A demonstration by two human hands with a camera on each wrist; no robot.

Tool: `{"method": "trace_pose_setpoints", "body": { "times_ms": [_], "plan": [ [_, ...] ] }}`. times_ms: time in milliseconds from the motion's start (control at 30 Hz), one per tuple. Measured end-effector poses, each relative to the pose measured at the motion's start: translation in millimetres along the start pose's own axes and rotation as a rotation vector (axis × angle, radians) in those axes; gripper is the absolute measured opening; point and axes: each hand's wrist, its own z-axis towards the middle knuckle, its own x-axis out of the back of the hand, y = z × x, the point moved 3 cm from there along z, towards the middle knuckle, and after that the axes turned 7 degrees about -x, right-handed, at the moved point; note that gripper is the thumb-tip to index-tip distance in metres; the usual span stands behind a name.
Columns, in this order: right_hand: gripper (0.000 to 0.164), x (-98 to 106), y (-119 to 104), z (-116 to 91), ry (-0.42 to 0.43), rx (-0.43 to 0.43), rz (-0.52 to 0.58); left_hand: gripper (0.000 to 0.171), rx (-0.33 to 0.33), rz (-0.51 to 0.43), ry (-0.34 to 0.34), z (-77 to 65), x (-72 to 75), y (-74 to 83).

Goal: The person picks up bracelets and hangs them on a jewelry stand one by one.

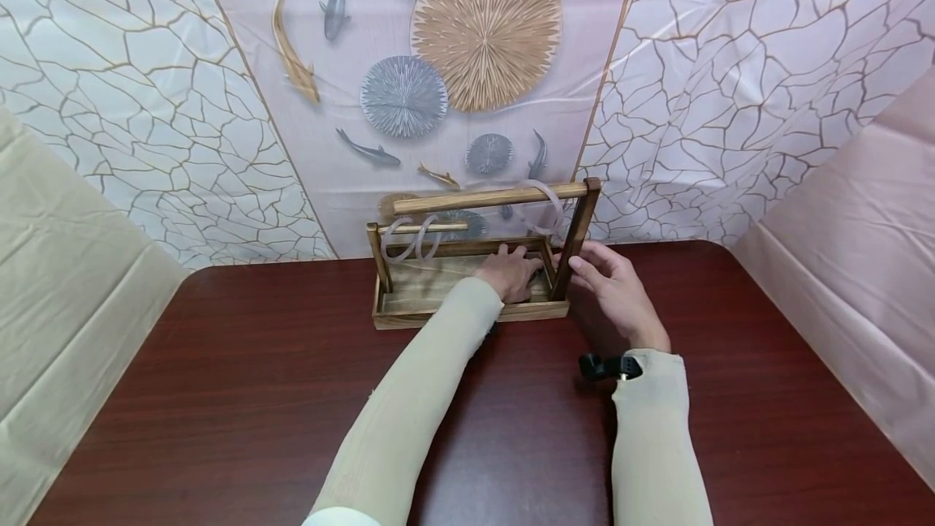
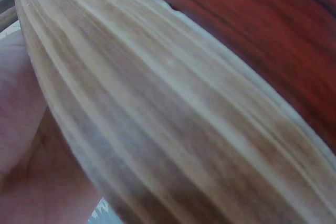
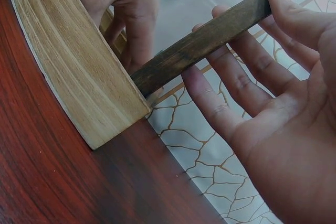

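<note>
A wooden tray stand (image 1: 409, 320) sits at the back of the table, with a tall dark post (image 1: 577, 242) at its right end. My right hand (image 1: 613, 291) holds this post, thumb on one side and fingers on the other, as the right wrist view shows closely. My left hand (image 1: 511, 273) reaches over the front wall (image 2: 157, 103) into the tray's right part, near the post's foot. Its fingers point down behind that wall (image 3: 73, 61), and their tips are partly hidden. Whether they pinch anything does not show.
From the tall post a long upper bar (image 1: 489, 199) runs left, carrying a translucent ring (image 1: 558, 213). A short post (image 1: 379, 258) at the left bears a lower bar (image 1: 453, 226) with more translucent rings (image 1: 438, 239). A patterned cloth (image 1: 241, 88) hangs behind the dark red table (image 1: 256, 396).
</note>
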Motion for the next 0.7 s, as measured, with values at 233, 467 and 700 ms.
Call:
{"method": "trace_pose_setpoints", "body": {
  "times_ms": [233,467,700],
  "plan": [
    [0.039,-0.3,0.5,0.3,-0.010,0.010,0.008,0.062,-0.023,-0.003,0.002,1.4,-1.1,-1.3],
    [0.040,0.5,0.7,0.3,-0.012,0.017,0.020,0.057,-0.054,0.008,0.106,3.9,-2.5,-4.6],
    [0.040,0.6,0.0,0.4,-0.013,0.011,0.018,0.053,-0.081,0.012,0.176,5.8,-5.3,-8.5]
  ]
}}
